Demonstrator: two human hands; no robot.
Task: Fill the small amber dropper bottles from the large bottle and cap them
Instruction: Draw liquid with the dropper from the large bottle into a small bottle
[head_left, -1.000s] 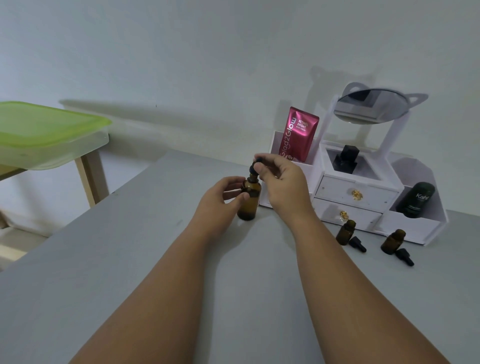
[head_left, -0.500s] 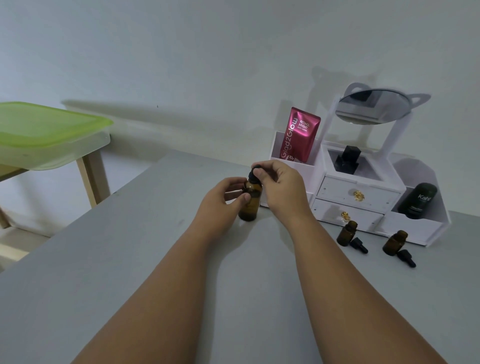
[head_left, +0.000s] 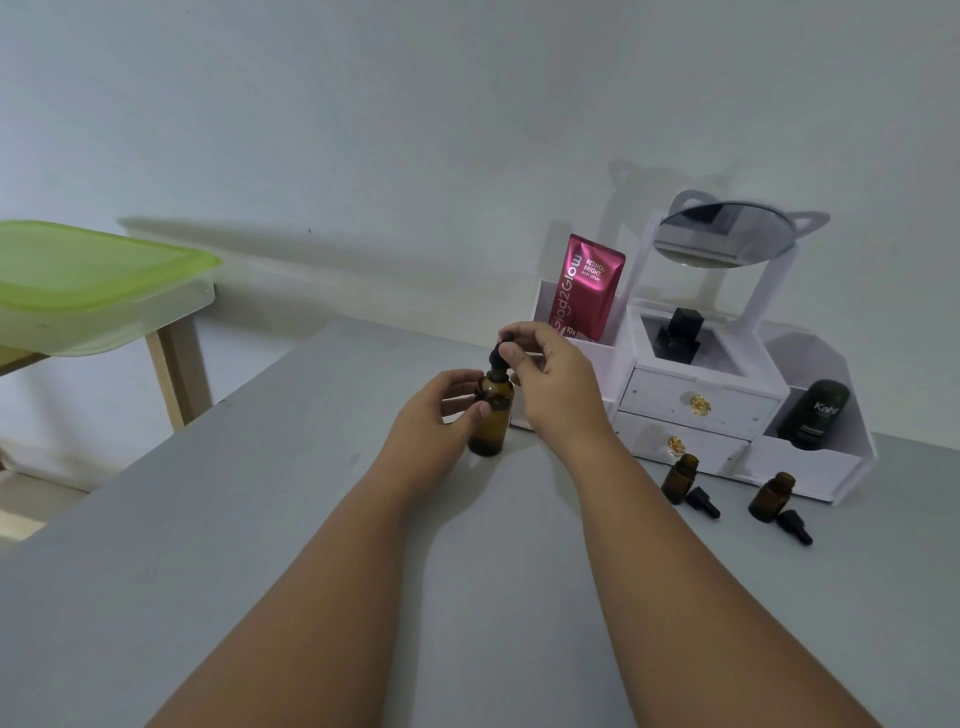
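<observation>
Amber large bottle (head_left: 491, 415) upright: our left hand (head_left: 434, 421) grips its body, our right hand (head_left: 553, 382) pinches its dropper cap (head_left: 498, 357). We judge opening underway; next, a straight lift toward a small bottle (head_left: 681, 475).

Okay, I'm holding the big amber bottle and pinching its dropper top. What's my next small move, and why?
Probably lift the dropper top straight out, if it's loose: your right hand pinches it, your left hand steadies the large bottle, and the nearest small bottle stands uncapped.
</observation>
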